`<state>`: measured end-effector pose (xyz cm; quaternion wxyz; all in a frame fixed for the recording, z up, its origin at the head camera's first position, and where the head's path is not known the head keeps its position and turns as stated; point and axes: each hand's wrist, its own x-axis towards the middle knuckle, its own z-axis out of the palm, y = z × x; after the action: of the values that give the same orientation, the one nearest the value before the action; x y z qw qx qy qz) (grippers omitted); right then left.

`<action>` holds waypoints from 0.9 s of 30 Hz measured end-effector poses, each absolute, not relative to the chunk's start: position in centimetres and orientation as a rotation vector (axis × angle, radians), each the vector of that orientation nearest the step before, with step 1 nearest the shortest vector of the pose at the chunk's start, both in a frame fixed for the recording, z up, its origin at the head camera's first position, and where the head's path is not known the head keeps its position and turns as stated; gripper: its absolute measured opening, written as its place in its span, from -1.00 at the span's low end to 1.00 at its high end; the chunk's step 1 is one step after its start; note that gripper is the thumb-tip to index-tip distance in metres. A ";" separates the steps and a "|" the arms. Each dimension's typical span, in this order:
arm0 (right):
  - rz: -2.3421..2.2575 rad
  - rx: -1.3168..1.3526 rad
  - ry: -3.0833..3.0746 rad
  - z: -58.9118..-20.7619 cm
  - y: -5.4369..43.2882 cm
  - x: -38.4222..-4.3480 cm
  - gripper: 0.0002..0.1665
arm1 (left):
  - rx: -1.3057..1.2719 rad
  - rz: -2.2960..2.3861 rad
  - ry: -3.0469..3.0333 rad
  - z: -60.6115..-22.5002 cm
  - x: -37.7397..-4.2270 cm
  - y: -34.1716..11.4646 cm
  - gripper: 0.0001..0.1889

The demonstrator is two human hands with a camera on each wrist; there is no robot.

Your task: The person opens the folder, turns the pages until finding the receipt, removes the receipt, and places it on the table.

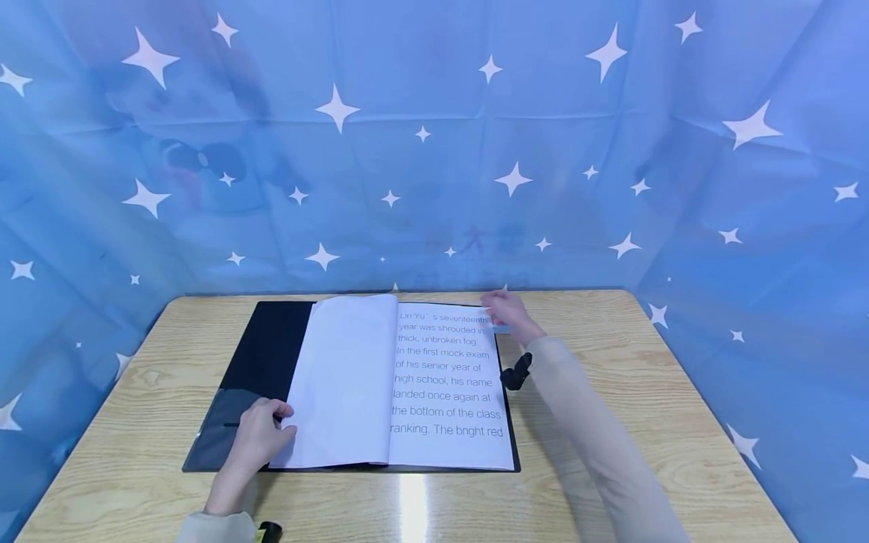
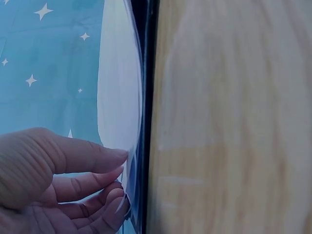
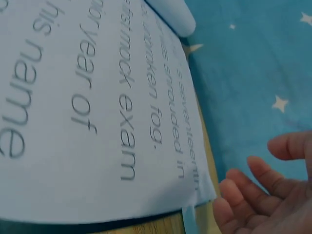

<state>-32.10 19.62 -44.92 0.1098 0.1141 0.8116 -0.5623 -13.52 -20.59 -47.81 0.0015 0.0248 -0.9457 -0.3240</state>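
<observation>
An open black folder (image 1: 278, 339) lies on the table, with a blank white left page (image 1: 346, 377) and a printed right page (image 1: 448, 385). My left hand (image 1: 256, 434) rests at the left page's lower outer edge, thumb and fingers bent and apart; in the left wrist view its fingertips (image 2: 117, 158) meet the page edge, and what lies between them is unclear. Beside the printed page's upper right corner is my right hand (image 1: 512, 313), slightly blurred. The right wrist view shows its fingers (image 3: 239, 195) loosely bent with nothing held, close to a pale blue tab (image 3: 189, 219).
The wood-grain table (image 1: 611, 362) extends on both sides of the folder. A blue curtain (image 1: 421, 188) with white stars hangs right behind its far edge. A glossy pocket flap (image 1: 217, 430) covers the folder's lower left. Small black devices (image 1: 517, 372) sit at both wrists.
</observation>
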 end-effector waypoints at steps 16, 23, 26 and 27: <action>-1.506 0.360 2.415 -45.8 20.7 -33.1 -0.45 | 0.081 -1.019 -2.966 -47.9 -13.6 -20.7 -0.81; -1.495 0.369 2.432 -45.9 20.6 -33.4 -0.46 | 0.080 -1.016 -2.964 -47.9 -13.7 -20.7 -0.81; -1.512 0.379 2.423 -45.9 20.6 -33.5 -0.48 | 0.081 -1.011 -2.962 -48.0 -13.7 -20.7 -0.81; -1.528 0.384 2.414 -45.9 20.6 -33.5 -0.48 | 0.081 -1.013 -2.962 -48.0 -13.7 -20.7 -0.81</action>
<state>-33.50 20.58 -45.86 0.1292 0.1320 0.8305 -0.5255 -13.75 -20.70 -48.04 0.0051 0.0259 -0.9459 -0.3234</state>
